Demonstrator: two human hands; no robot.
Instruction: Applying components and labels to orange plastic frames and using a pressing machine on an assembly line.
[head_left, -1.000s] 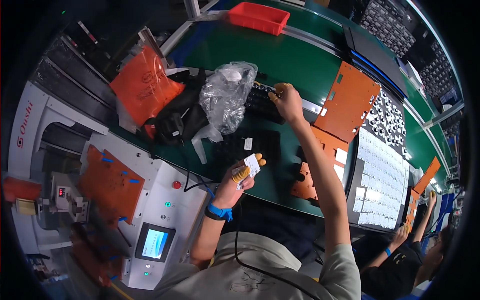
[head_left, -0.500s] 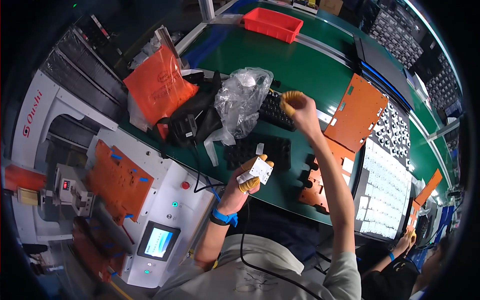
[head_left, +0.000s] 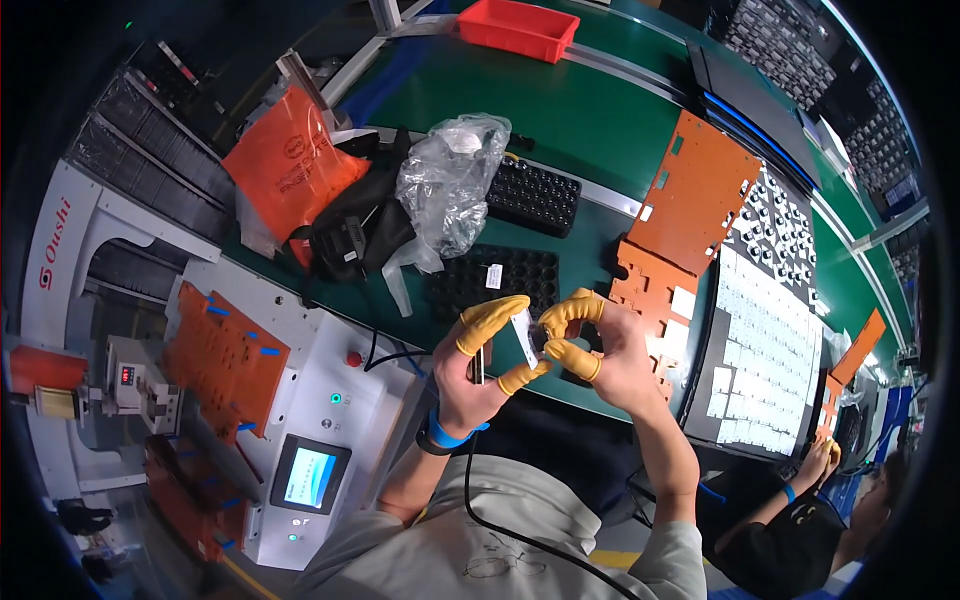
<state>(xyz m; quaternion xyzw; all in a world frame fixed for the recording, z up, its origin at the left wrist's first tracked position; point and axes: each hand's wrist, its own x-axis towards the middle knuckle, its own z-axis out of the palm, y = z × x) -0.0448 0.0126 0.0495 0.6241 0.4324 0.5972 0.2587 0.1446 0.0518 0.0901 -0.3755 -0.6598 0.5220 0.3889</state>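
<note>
My left hand wears yellow finger cots and pinches a small flat white part between thumb and forefinger. My right hand, also in yellow cots, is right beside it, and its fingertips hold a small dark piece against the white part. Both hands hover over the near edge of the green table. Just beyond them lies a black cell tray, with a second black tray farther back.
A crumpled clear plastic bag and an orange bag lie at the left. Orange fixture plates and a tray of white parts sit to the right. A white machine with a small screen stands at my left. Another person works at lower right.
My right hand has come back from the far black tray to my left hand. Both hands now meet over the table's near edge, and the view has tilted down.
</note>
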